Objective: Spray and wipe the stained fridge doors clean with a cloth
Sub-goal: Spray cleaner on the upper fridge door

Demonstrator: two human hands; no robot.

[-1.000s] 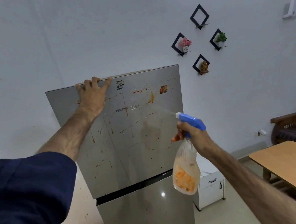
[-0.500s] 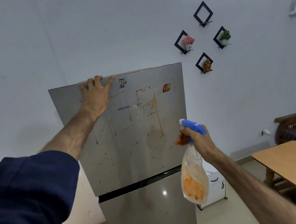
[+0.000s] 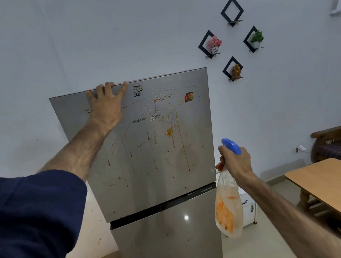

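The silver fridge's upper door [image 3: 147, 154] is streaked with orange-red drips and beaded with spray droplets near its top. The lower door [image 3: 168, 240] below the dark gap shows a few small spots. My left hand [image 3: 106, 104] lies on the upper door's top left, its fingers hooked over the top edge. My right hand [image 3: 234, 160] grips a clear spray bottle [image 3: 228, 207] with a blue trigger head [image 3: 231, 145], held just off the door's right edge. Orange cloth shows at my right fingers; whether that hand also holds it is unclear.
A wooden table [image 3: 327, 187] stands at the right, with a dark wooden sofa [image 3: 334, 144] behind it. A small white cabinet [image 3: 249, 209] sits on the floor beside the fridge. Black diamond wall shelves [image 3: 231, 11] hang on the wall above.
My right hand has lowered the spray bottle and drawn it rightward, away from the door. Fresh droplets sit near the top, and the orange streaks have run further down. The left hand stays put.
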